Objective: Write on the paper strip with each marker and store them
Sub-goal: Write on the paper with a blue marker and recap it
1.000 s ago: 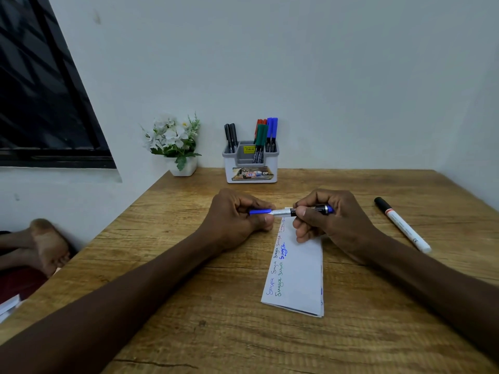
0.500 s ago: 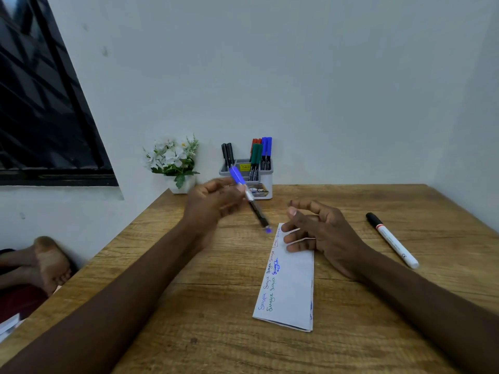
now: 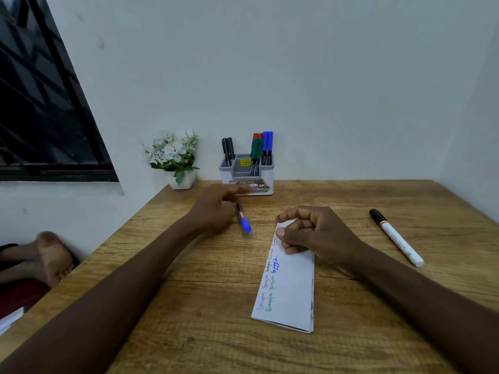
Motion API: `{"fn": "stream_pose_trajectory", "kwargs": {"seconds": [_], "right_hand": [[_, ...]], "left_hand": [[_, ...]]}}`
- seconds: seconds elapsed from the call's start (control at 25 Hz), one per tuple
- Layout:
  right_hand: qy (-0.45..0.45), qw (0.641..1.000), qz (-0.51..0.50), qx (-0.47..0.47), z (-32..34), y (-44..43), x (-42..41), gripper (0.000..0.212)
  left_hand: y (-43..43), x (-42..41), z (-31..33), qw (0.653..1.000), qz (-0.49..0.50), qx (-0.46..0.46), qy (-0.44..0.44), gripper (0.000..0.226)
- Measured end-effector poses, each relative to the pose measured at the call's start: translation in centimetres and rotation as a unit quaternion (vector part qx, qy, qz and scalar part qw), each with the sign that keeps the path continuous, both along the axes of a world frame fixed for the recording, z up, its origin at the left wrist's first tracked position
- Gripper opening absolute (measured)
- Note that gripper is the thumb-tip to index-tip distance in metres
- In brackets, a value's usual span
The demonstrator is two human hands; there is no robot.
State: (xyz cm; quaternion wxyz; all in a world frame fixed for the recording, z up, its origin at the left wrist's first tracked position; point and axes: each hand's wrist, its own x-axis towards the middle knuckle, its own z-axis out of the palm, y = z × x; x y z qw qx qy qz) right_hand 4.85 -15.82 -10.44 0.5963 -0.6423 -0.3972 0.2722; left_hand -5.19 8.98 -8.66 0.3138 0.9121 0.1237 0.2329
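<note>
The wooden bench (image 3: 189, 319) carries a folded paper strip (image 3: 290, 290) lying lengthwise near its middle, with a word written several times in different colours along its 9 o'clock edge. The right hand (image 3: 310, 233) rests on the strip's 12 o'clock end with its fingers curled in and nothing visibly held.

At about 11 o'clock from the strip, the left hand (image 3: 216, 209) hovers low over the bench. It is blurred, but it appears to pinch the blue marker (image 3: 244, 221), whose capped blue end slants toward 5 o'clock.

The grey holder (image 3: 247, 174) stands at the bench's 12 o'clock edge, just beyond that hand, with black, green, red and blue markers upright in its compartments. A white marker with a black cap (image 3: 395, 236) lies at 3 o'clock, well apart from the strip.

The step in hand looks like storing the blue marker. Next it likely needs tipping upright and dropping into a compartment. The white marker then seems left to write with.
</note>
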Motion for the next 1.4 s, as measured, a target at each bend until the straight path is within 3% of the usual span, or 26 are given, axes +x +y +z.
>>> {"fn": "stream_pose_trajectory", "kwargs": {"seconds": [0.12, 0.28, 0.4, 0.52, 0.6, 0.72, 0.84, 1.2, 1.4], "right_hand": [[-0.001, 1.000, -0.001, -0.002, 0.0, 0.1, -0.1, 0.027], [-0.003, 1.000, -0.002, 0.004, 0.0, 0.0, -0.1, 0.025], [-0.007, 1.000, -0.004, 0.002, -0.1, 0.0, -0.1, 0.024], [-0.005, 1.000, 0.001, 0.003, -0.1, 0.0, 0.0, 0.023], [-0.005, 1.000, 0.003, 0.004, -0.1, -0.1, 0.0, 0.022], [-0.004, 1.000, 0.007, 0.007, -0.2, 0.0, 0.1, 0.021], [-0.003, 1.000, 0.009, 0.012, -0.3, -0.1, 0.1, 0.022], [-0.003, 1.000, 0.017, 0.011, -0.3, -0.1, 0.4, 0.023], [-0.002, 1.000, 0.021, 0.015, -0.3, -0.1, 0.5, 0.022]], "left_hand": [[0.2, -0.8, -0.1, 0.968, -0.139, 0.129, 0.167, 0.072], [0.2, -1.1, 0.2, 0.971, -0.134, 0.147, 0.134, 0.044], [-0.1, -1.3, 0.3, 0.972, -0.140, 0.147, 0.114, 0.037], [-0.1, -1.4, 0.7, 0.987, -0.095, 0.129, 0.026, 0.023], [0.2, -1.0, 1.5, 0.996, -0.027, 0.042, -0.069, 0.022], [1.1, 0.6, 3.5, 0.975, 0.067, -0.094, -0.189, 0.029], [2.0, 3.1, 5.4, 0.954, 0.128, -0.119, -0.243, 0.021], [4.8, 9.3, 5.7, 0.974, 0.183, -0.043, -0.129, 0.014], [5.0, 10.6, 6.6, 0.971, 0.220, 0.085, -0.045, 0.027]]}}
